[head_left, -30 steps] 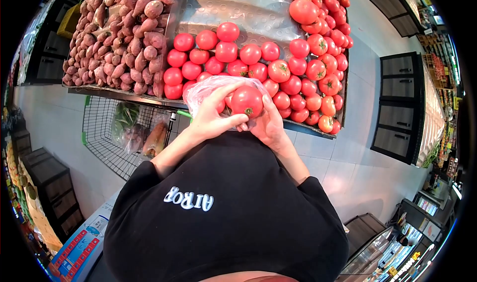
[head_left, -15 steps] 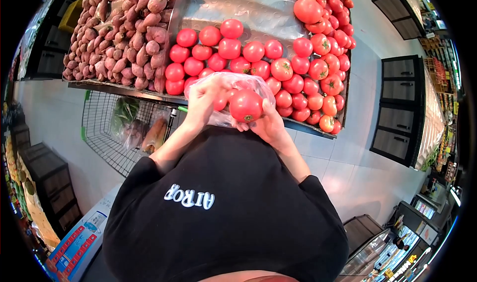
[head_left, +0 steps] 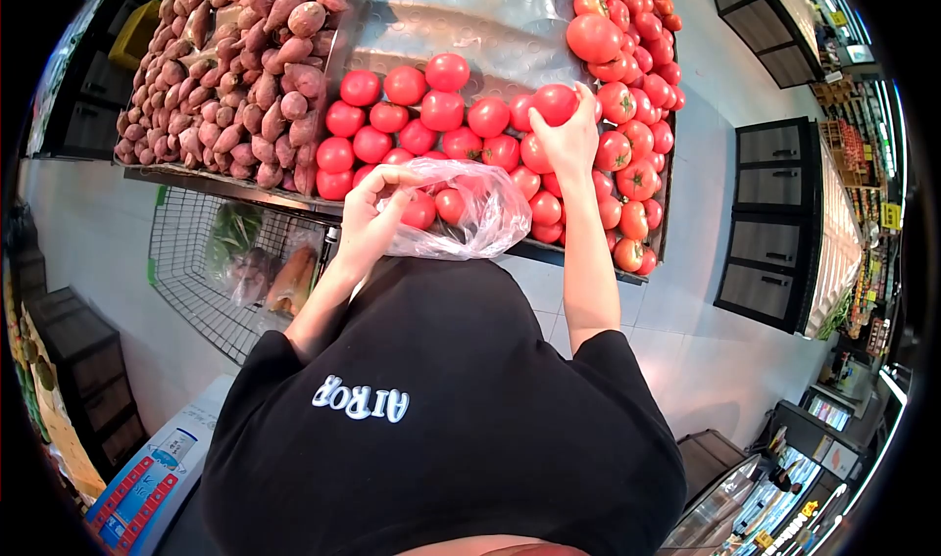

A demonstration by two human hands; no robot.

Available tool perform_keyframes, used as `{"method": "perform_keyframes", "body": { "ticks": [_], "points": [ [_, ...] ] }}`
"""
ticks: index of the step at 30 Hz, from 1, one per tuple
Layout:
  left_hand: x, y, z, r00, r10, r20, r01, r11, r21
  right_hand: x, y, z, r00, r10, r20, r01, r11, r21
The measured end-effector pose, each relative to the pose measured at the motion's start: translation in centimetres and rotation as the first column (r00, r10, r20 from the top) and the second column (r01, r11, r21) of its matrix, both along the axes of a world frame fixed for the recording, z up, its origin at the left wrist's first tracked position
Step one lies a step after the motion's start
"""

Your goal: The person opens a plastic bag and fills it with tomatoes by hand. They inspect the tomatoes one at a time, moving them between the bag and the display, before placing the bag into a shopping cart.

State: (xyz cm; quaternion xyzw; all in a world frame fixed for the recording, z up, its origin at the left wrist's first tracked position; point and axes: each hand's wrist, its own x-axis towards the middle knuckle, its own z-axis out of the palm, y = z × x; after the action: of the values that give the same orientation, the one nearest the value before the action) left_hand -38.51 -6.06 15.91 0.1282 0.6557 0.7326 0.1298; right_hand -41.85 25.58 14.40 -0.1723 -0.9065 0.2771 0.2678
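left hand [head_left: 377,211] pinches the bag [head_left: 487,231] at its left edge; at least two bagged tomatoes [head_left: 451,205] inside. right hand [head_left: 571,140] has thumb and fingers round a tomato [head_left: 556,103], far right of the bag; can't tell if it's lifted clear. tomato looks smooth, probably firm but bruisable: grip at widest part, squeeze lightly. bag is thin, limp, likely slippery; best held by the rim. loose tomatoes [head_left: 443,110] beyond, sweet potatoes [head_left: 294,105] far left, cart [head_left: 196,306] near left.
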Motion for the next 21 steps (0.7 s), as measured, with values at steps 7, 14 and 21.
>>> {"method": "perform_keyframes", "body": {
  "ticks": [7, 14, 21],
  "points": [
    [0.2, -0.9, 0.3, 0.992, 0.002, -0.126, -0.012, 0.997, -0.075, -4.9, 2.7, -2.2, 0.999, 0.011, -0.048, 0.016, 0.854, 0.52],
    [-0.4, -2.4, 1.4, 0.939, 0.024, -0.342, -0.125, 0.953, -0.276, -4.1, 2.3, -2.2, 1.0, 0.006, -0.003, -0.004, 0.87, 0.494],
    [-1.0, -2.2, 1.6, 0.957, -0.082, -0.277, -0.122, 0.756, -0.643, 4.5, -10.3, 5.0, 0.68, 0.731, -0.052, -0.711, 0.64, -0.292]
  ]
}}
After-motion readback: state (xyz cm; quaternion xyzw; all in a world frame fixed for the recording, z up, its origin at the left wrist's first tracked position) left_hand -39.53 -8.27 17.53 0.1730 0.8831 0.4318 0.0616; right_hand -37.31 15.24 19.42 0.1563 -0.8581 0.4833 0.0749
